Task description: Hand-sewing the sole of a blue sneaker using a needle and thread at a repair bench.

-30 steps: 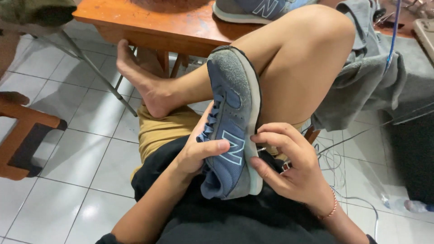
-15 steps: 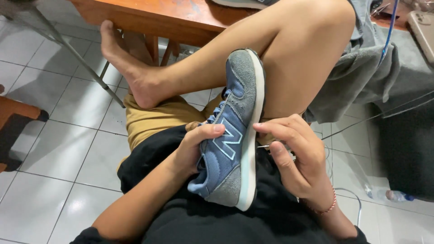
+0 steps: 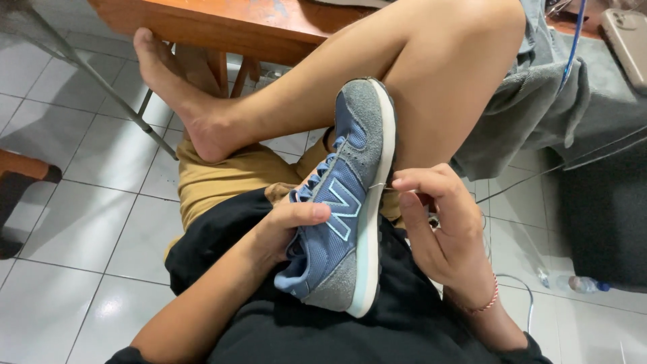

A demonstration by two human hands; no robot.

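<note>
Two hands work on one blue-grey shoe (image 3: 344,209) that lies on its side across the lap, toe up against the raised bare leg (image 3: 350,101), pale sole turned to the right. Compared with a second ago the shoe sits lower and closer to the body, tipped a little more toward the left, and the right hand has drawn back from the sole edge, so the work on that edge looks to be under way rather than done. The left hand (image 3: 286,229) clasps the upper near the laces, thumb laid over the side panel, fingers hidden behind. The right hand (image 3: 441,229) hovers just beside the sole with wrist bent, thumb and forefinger pinched together on what looks like a fine thread or needle; it is too thin to tell which. A wooden table (image 3: 229,27) stands beyond the leg, a grey cloth (image 3: 539,114) to the right.
</note>
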